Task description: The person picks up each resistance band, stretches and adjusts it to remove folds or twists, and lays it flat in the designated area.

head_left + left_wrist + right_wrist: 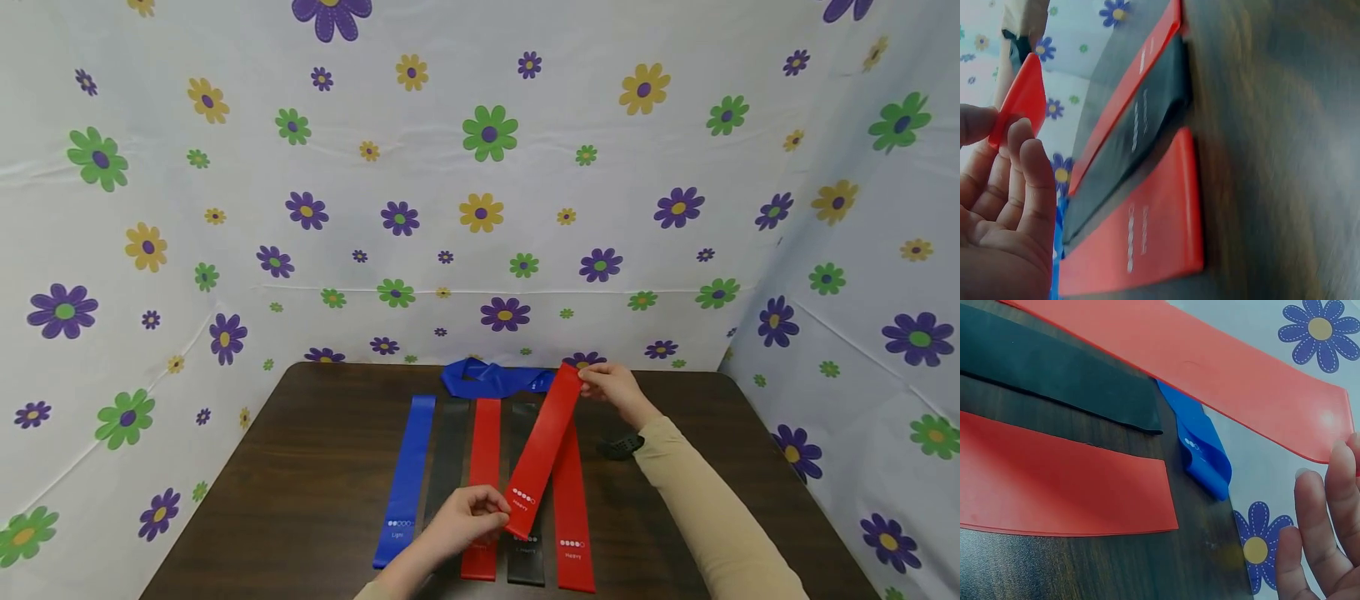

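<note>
A red resistance band (546, 446) marked "Heavy" is stretched out flat above the table, slanting up to the right. My left hand (468, 518) pinches its near end between thumb and fingertips; my right hand (615, 390) pinches the far end. Under it lies a black band (527, 567), partly covered. To the right, another red band (572, 517) marked "Heavy" is partly overlapped by the held one. Further left lie a red band (486, 446), a second black band (447, 442) and a blue band (408, 467) marked "Light". In the left wrist view, the held band (1025, 100) appears edge-on.
Loosely folded blue bands (487, 382) lie at the back edge of the dark wooden table (315, 467). A flowered white cloth (420, 258) hangs behind and at both sides. A dark wristband (621, 447) is on my right wrist.
</note>
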The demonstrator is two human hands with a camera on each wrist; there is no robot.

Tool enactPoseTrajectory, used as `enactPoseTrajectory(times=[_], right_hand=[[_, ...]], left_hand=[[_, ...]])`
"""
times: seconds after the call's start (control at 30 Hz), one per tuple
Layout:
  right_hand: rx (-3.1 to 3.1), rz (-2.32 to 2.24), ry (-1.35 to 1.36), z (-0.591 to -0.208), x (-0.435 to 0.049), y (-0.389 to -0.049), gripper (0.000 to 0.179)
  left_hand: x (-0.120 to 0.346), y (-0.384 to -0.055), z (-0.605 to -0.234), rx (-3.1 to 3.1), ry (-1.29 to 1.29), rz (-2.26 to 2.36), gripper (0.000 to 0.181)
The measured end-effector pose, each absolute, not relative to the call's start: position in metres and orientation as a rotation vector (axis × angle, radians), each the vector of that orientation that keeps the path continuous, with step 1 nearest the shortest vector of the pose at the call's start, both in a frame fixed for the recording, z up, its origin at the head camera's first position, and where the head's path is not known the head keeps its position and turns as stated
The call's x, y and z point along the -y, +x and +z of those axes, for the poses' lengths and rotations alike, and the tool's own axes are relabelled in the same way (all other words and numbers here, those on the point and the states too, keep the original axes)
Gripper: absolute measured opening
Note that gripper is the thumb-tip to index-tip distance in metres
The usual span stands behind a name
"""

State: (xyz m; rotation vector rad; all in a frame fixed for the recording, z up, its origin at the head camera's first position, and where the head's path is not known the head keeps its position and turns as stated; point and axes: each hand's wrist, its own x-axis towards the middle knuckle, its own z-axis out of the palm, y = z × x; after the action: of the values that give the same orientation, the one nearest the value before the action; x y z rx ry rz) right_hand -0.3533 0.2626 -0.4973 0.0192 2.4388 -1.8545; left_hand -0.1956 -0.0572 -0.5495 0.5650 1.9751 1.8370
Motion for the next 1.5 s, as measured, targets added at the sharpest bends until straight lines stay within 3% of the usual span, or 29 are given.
enactPoseTrajectory(times=[0.83, 1.5], right_hand=[[-2.467, -1.807, 0.024, -0.499, -0.267, -0.350, 0.038], [-2.566, -1.743, 0.081, -0.526, -0.292, -0.348, 0.031]], left_hand=[[-0.009, -0.171, -0.557, -1.693, 0.647, 1.765, 0.015], [-0.062, -0.155, -0.568, -1.798, 0.486, 1.699, 0.006]])
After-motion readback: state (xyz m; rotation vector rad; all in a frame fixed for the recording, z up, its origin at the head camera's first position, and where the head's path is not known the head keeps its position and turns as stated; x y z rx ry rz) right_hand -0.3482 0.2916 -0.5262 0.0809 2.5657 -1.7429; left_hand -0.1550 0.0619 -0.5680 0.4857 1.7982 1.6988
